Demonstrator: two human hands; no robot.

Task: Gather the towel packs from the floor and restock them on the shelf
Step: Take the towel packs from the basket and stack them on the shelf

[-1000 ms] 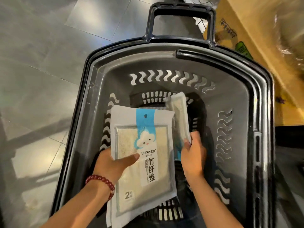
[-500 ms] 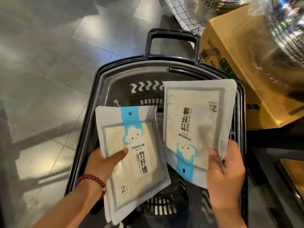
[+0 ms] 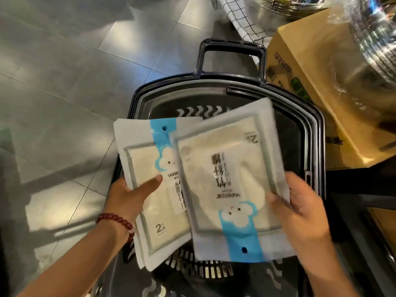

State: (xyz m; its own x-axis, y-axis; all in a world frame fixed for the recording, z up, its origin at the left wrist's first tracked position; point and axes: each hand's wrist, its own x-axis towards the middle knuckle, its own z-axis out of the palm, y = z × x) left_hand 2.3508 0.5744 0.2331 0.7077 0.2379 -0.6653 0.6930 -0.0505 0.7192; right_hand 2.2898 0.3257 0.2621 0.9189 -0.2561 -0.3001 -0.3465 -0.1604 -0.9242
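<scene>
Two flat white towel packs with a blue stripe and a cloud face are held above a dark plastic basket (image 3: 317,129). My left hand (image 3: 130,195) grips the left towel pack (image 3: 147,166) at its left edge, thumb across the front; this pack is upright and seems to have another pack behind it. My right hand (image 3: 300,213) grips the right towel pack (image 3: 227,179) at its right edge. That pack is upside down and overlaps the left one's right side.
The basket's handle (image 3: 232,45) points away from me over grey floor tiles (image 3: 64,71). A cardboard box (image 3: 321,82) stands at the right, with shiny wrapped metal ware (image 3: 375,39) above it and a checked cloth (image 3: 242,16) behind.
Both packs have come up out of the basket. The right pack has swung left over the left pack's edge, and the view has pulled back from the basket.
</scene>
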